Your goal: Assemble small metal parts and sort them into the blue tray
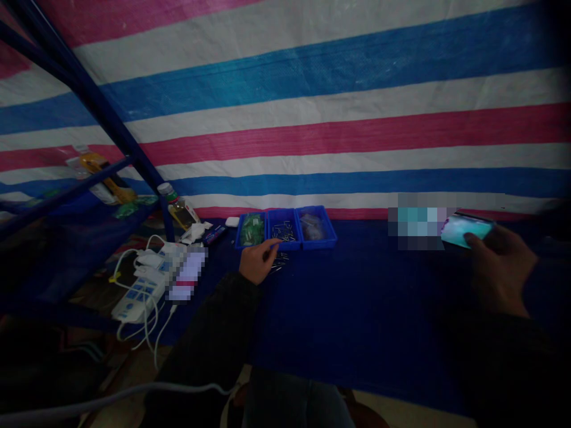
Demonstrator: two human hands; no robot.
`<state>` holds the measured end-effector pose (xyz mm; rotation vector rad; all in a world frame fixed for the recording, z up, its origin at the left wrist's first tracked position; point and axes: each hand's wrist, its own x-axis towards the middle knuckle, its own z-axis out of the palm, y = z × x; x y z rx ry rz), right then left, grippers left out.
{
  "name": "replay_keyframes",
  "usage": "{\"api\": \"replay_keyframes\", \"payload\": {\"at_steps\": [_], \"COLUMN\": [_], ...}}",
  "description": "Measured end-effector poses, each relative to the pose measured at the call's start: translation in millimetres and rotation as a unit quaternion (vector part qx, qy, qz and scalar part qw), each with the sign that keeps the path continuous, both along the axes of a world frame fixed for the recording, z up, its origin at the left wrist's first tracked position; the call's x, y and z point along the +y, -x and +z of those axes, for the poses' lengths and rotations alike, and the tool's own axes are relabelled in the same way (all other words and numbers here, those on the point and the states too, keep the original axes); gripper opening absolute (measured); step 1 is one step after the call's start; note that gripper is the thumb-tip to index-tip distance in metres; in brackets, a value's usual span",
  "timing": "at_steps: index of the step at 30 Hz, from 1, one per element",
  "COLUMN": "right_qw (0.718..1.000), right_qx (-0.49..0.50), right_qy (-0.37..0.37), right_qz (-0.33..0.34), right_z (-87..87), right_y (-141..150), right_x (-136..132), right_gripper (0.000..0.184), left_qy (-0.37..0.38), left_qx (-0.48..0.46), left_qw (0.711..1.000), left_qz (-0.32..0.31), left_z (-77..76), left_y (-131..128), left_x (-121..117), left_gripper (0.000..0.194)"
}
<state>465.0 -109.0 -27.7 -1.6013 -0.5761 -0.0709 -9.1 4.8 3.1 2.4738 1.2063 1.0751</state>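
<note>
our left hand (256,262) pinches a thin blue item (273,244) between its fingers, though we can't tell exactly what it is, with loose metal pins (279,263) lying just beyond the fingertips and a blue plastic tray (283,210) of pins just past them. our right hand (500,267) curls its fingers around a lit smartphone (466,230), well to the right of the left fingers, above a dark blue cloth (357,309).

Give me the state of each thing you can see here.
Left hand: fingers just above loose pins
Loose pins: scattered on the blue cloth
Right hand: holding a phone
Phone: screen lit
Left tray: holding green pieces
Middle tray: holding pins
Right tray: holding a bag
Power strips: cables plugged in
Bottle: capped
</note>
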Motion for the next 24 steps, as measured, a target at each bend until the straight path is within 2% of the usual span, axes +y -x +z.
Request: {"api": "replay_keyframes", "payload": {"at_steps": [2,4,19,24], "right_qw": [0.999,0.999,0.999,1.000], "right_qx": [-0.001,0.011,-0.028,-0.021], "right_qy": [-0.030,-0.039,0.013,0.007], "right_qz": [0.033,0.033,0.028,0.019], "right_z": [-2.1,-3.0,-6.7,-8.8], "right_y": [-1.3,-1.8,-6.1,-7.6], "right_x": [-0.6,-1.3,-2.0,-2.0], "right_gripper": [0.048,0.048,0.034,0.031], "left_qy": [-0.002,-0.002,0.009,0.005], "left_qx": [-0.001,-0.001,0.000,-0.002], "left_qw": [1.000,1.000,1.000,1.000], "left_qz": [0.000,0.000,0.001,0.001], "left_z": [0.0,0.0,1.8,1.6], "left_y": [0.2,0.5,1.9,1.7], "left_x": [-0.2,-0.4,-0.9,-1.1], "left_gripper": [0.024,0.025,0.026,0.026]}}
